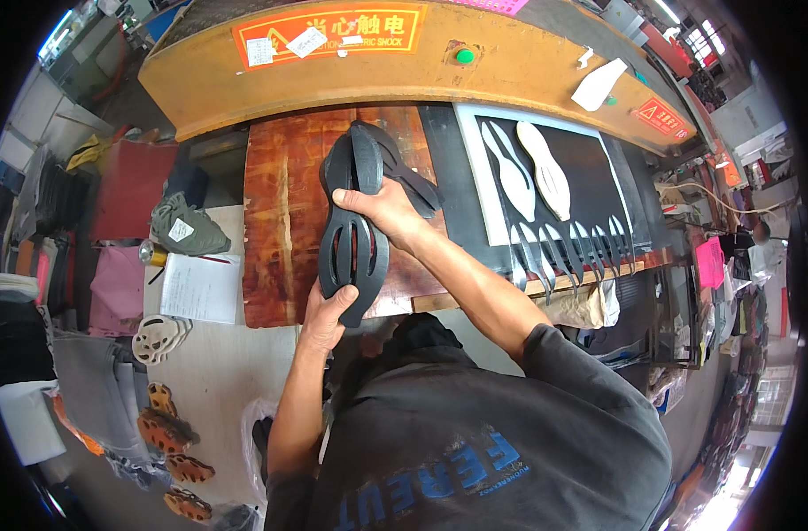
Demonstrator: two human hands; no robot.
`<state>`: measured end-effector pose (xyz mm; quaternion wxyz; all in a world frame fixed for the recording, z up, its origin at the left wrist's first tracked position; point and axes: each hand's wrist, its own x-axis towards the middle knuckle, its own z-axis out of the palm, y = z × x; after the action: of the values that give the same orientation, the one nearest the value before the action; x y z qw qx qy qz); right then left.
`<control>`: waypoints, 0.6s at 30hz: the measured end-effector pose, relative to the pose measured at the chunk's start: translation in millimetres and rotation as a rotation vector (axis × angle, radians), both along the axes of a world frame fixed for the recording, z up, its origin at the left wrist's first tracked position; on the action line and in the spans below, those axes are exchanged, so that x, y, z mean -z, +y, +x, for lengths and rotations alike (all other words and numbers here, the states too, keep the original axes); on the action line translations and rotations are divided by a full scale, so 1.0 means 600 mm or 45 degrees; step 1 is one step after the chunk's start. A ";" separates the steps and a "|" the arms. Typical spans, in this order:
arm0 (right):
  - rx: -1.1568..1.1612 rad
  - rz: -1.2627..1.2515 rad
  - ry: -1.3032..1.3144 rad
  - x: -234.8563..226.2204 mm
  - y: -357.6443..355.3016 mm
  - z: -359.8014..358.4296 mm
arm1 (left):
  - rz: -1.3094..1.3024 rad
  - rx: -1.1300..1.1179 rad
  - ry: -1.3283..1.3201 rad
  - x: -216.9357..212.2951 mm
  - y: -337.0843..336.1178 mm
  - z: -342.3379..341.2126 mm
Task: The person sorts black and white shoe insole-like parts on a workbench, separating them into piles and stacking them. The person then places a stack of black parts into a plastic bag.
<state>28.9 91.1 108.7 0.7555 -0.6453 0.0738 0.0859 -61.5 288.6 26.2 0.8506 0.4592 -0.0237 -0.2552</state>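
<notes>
Both my hands grip a stack of black sole-shaped pieces with long slots cut through their wider near end. My left hand holds that near end, its thumb lying on top. Farther up, my right hand closes around the narrow middle from the right side, thumb across the top face. Behind it, another black sole-shaped piece rests on the reddish-brown board. To the right, a white sole-shaped piece and slotted white pieces lie on a white-edged black sheet.
Several curved pointed strips line that sheet's near edge. An orange machine beam with a green button spans the far side. At left are a notebook, a grey-green cloth bundle and orange-brown cutting dies.
</notes>
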 end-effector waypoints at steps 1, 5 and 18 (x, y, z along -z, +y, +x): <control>0.023 0.011 -0.034 0.006 0.009 -0.004 | -0.073 -0.015 0.086 0.001 -0.002 -0.010; -0.015 0.125 -0.007 0.033 0.032 -0.024 | 0.097 -0.196 0.023 0.009 -0.004 -0.048; -0.440 0.654 0.555 0.140 0.105 -0.075 | 0.317 -0.638 0.131 -0.045 0.064 -0.266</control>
<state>-16.2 154.2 24.6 0.8336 -0.4044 0.0988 0.3631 -221.0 327.0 53.4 0.8242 0.5382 0.1653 -0.0611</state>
